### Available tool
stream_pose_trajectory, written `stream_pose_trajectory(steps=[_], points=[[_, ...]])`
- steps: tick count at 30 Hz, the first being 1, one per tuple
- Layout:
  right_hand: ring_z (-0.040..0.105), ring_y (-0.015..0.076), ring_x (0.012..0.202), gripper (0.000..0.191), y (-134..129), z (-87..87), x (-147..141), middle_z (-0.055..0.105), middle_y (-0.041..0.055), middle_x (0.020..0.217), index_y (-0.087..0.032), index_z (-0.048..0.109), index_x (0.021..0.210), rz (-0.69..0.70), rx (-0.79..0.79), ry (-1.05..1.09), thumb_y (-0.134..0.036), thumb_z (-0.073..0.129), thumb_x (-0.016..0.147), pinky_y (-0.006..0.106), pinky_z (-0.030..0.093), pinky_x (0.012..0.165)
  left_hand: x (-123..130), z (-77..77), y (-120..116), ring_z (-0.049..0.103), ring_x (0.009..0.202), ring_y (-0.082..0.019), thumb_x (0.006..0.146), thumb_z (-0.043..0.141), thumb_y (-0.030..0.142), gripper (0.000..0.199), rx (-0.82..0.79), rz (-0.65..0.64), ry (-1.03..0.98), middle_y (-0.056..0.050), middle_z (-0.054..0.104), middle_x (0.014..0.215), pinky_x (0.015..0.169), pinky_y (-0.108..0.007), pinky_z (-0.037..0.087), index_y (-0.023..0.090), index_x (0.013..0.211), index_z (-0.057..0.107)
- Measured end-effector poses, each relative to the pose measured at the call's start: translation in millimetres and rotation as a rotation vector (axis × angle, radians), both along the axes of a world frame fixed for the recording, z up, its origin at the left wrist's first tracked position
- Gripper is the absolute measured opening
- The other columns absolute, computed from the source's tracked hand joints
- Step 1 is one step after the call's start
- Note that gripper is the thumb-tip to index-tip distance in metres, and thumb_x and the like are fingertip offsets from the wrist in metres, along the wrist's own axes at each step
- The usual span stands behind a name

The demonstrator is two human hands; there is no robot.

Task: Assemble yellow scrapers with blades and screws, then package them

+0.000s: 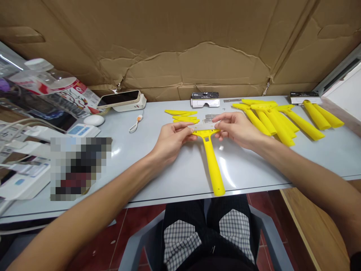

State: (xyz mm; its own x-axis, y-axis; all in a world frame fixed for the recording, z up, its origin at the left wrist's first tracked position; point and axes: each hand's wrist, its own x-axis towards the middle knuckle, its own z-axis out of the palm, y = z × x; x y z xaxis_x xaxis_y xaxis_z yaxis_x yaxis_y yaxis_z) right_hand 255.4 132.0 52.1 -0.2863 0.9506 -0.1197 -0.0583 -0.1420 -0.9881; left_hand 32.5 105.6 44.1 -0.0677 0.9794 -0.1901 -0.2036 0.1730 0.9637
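Observation:
A yellow plastic scraper (212, 162) lies with its long handle toward me and its crosswise head away from me. A flat metal blade (203, 127) sits along the head. My left hand (170, 141) pinches the left end of the head and blade, and my right hand (235, 130) pinches the right end. Several loose yellow scraper handles (270, 118) lie heaped to the right of my right hand. Flat yellow plastic strips (182, 116) lie beyond my left hand. Small metal blades (210, 118) lie just beyond the scraper head.
The pale grey table (132, 169) has a phone (119, 98) on a white power bank, a white mouse (94, 120), and a small white box (205, 99). Packaging and cables crowd the left side. Cardboard (180, 49) lines the wall behind.

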Motion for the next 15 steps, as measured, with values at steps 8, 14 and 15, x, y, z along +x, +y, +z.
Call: stream_pose_trajectory(steps=[8, 14, 15], points=[[0.078, 0.0160, 0.067, 0.007, -3.9, 7.4, -1.0, 0.078, 0.0072, 0.086, -0.016, 0.076, 0.094, -0.021, -0.010, 0.021, -0.010, 0.077, 0.094, 0.028, 0.065, 0.063, 0.4, 6.7, -4.2, 0.075, 0.065, -0.015, 0.086, 0.080, 0.010, 0.013, 0.043, 0.001, 0.141, -0.007, 0.080, 0.081, 0.080, -0.031, 0.065, 0.012, 0.099, 0.079], [0.074, 0.0148, 0.059, 0.017, -2.7, 0.1, -4.0, 0.074, 0.0028, 0.076, -0.017, 0.073, 0.097, -0.063, -0.009, 0.021, -0.001, 0.072, 0.090, 0.027, 0.063, 0.060, 0.9, 8.2, -6.1, 0.075, 0.064, -0.016, 0.090, 0.075, 0.007, 0.032, 0.049, -0.035, 0.170, -0.001, 0.076, 0.074, 0.077, -0.030, 0.065, 0.016, 0.120, 0.070], [0.073, 0.0148, 0.058, 0.020, -2.6, -1.0, -4.2, 0.072, 0.0013, 0.073, -0.018, 0.073, 0.099, -0.075, -0.005, 0.017, 0.000, 0.071, 0.089, 0.027, 0.062, 0.059, 1.0, 8.8, -6.4, 0.075, 0.064, -0.016, 0.090, 0.074, 0.006, 0.039, 0.047, -0.045, 0.170, 0.000, 0.075, 0.073, 0.077, -0.030, 0.064, 0.017, 0.126, 0.067]])
